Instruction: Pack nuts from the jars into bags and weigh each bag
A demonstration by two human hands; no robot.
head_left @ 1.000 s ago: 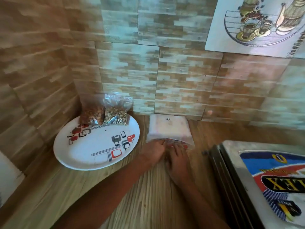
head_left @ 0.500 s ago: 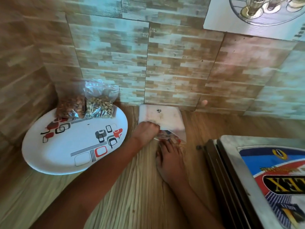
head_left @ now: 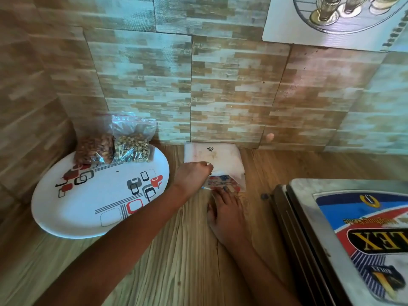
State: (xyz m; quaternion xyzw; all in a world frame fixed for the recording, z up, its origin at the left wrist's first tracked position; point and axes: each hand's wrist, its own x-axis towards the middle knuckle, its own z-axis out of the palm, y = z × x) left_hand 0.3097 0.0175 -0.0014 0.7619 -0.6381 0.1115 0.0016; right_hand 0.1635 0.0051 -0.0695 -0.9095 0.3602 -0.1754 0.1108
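On the pale wood-grain counter [head_left: 181, 257], a flat white pack of empty plastic bags [head_left: 223, 156] lay with its far end against the foot of the brown-and-cream tiled wall [head_left: 231, 96]. The left hand [head_left: 193, 176] reached across from the left, its fingers curled down over the near half of the pack and pinching at the top layer; the fingertips were hidden under the knuckles, so whether one bag or several was caught could not be told. The right hand [head_left: 225, 214] lay flat just in front, fingers straight and slightly spread, their tips pressing on the pack's near end, where a red-and-blue print showed through the plastic. To the left, an oval white plate with red, grey and black square patterns [head_left: 88, 208] sat on the counter. Two filled clear bags stood at its far edge, leaning against the wall and touching each other: a bag of reddish-brown nuts [head_left: 95, 149] on the left and a bag of pale yellowish nuts [head_left: 133, 145] on the right. To the right, a grey metal weighing scale with a blue, red and black label on its platform [head_left: 344, 230] stood near the right hand but apart from it. High on the wall at the right hung a white tile printed with cups on a tray [head_left: 326, 16].
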